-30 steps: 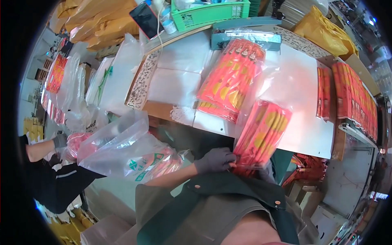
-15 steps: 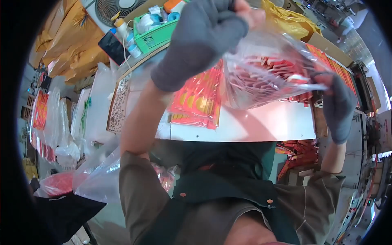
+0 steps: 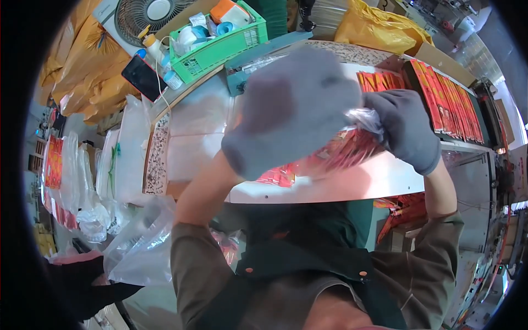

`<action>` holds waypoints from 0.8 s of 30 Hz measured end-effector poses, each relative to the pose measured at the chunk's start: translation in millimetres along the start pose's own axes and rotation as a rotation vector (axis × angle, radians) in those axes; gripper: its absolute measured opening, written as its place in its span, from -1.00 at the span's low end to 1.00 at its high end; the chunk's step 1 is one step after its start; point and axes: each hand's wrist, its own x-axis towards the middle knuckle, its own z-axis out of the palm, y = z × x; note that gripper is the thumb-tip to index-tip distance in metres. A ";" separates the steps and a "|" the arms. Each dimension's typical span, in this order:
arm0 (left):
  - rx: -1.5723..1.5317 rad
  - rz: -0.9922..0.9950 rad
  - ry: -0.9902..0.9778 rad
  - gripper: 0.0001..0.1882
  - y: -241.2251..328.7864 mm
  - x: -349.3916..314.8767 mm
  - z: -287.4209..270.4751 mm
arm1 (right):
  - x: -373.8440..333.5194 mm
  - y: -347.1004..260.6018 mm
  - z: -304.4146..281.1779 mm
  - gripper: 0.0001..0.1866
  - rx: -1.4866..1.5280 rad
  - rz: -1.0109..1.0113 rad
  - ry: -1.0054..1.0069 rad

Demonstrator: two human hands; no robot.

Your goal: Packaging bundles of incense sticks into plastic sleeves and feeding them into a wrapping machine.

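My right hand (image 3: 406, 129), in a grey knit glove, is closed on the gathered edge of a clear plastic bag (image 3: 352, 149). Red flat packets show through the bag's film, above the white tabletop. Next to the bag, my left hand (image 3: 300, 104) wears a matching glove; it is smeared by motion, and its fingers cannot be made out. That hand covers much of the bag. Below it, part of a stack of wrapped red-and-yellow packets (image 3: 278, 176) lies on the white tabletop (image 3: 313, 191).
Rows of red packets stand in a dark tray (image 3: 451, 102) at the right. A green basket (image 3: 220, 52) of bottles and tape, a phone (image 3: 144, 76) and a fan (image 3: 157, 14) sit at the back left. Behind lies a yellow bag (image 3: 379, 27). Clear bags (image 3: 146, 242) hang left.
My right hand has moved inward to the left and now grips the gathered bag edge. The left hand has come down and nearer, and the bag mouth, spread wide before, has been drawn together.
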 end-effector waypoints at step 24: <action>-1.428 -1.568 0.215 -0.72 -162.0 -118.5 187.4 | 161.5 203.9 242.5 -0.65 0.246 0.518 0.333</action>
